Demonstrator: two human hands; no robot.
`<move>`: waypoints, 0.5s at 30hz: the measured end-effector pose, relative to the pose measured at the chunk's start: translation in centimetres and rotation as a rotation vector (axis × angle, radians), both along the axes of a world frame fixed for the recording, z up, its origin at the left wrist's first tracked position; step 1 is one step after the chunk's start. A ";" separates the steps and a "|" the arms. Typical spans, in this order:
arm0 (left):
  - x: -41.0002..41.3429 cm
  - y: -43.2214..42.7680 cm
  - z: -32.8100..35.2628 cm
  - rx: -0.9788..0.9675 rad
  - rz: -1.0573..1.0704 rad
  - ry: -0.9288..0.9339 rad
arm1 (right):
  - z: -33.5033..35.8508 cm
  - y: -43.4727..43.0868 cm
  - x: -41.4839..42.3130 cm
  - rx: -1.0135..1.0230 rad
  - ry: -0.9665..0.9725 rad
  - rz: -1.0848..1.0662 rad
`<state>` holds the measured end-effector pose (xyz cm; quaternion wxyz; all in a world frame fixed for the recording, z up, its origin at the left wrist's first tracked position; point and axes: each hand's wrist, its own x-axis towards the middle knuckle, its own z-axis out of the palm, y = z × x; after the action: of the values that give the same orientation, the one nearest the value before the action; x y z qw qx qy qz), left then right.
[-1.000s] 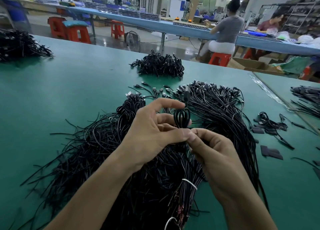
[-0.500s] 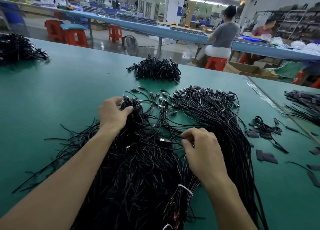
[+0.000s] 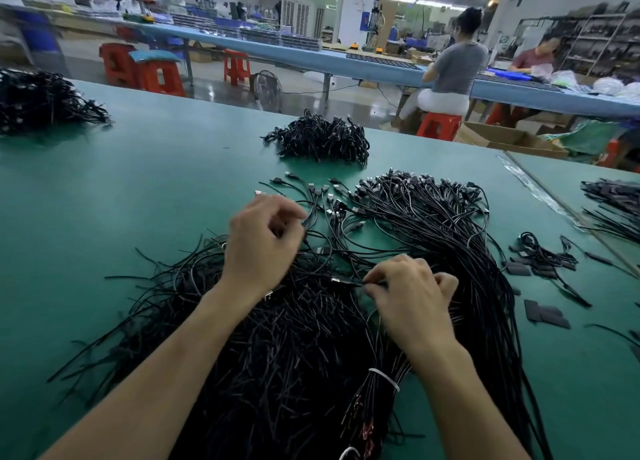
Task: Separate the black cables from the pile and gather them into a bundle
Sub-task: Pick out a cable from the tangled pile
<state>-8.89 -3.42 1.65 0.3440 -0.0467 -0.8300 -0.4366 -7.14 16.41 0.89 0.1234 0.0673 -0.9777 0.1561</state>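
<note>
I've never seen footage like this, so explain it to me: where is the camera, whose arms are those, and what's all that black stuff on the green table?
There is no machine here: these are one person's two bare hands. The picture comes from a wide-angle camera worn on that person's head, looking forward and down, so both forearms reach in from the bottom. On the green table lies a big pile of black cables, plugs at the far end. The right hand pinches one thin cable near its plug. The left hand has fingers curled among cables farther back; whether it holds one is unclear. A white tie binds one bunch near the front, and a smaller heap sits farther back.
</note>
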 end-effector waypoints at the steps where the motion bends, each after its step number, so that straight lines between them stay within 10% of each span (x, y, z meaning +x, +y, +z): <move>1: 0.5 0.6 0.2 -0.054 -0.132 -0.062 | 0.6 0.4 0.1 -0.070 0.068 0.016; 7: 1.2 4.5 0.4 -0.398 -0.323 -0.179 | 4.2 2.0 2.1 -0.611 0.356 0.246; 11: 2.8 6.0 2.7 0.011 -0.501 -0.109 | 5.1 2.5 3.7 -0.782 0.562 0.301; 15: 4.2 5.8 4.6 0.029 -0.351 0.046 | 4.4 3.1 4.3 -0.748 0.613 0.281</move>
<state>-4.67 2.34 6.25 0.2822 -0.1959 -0.7946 -0.5005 -2.84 19.51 5.28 0.3983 0.1922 -0.7551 0.4840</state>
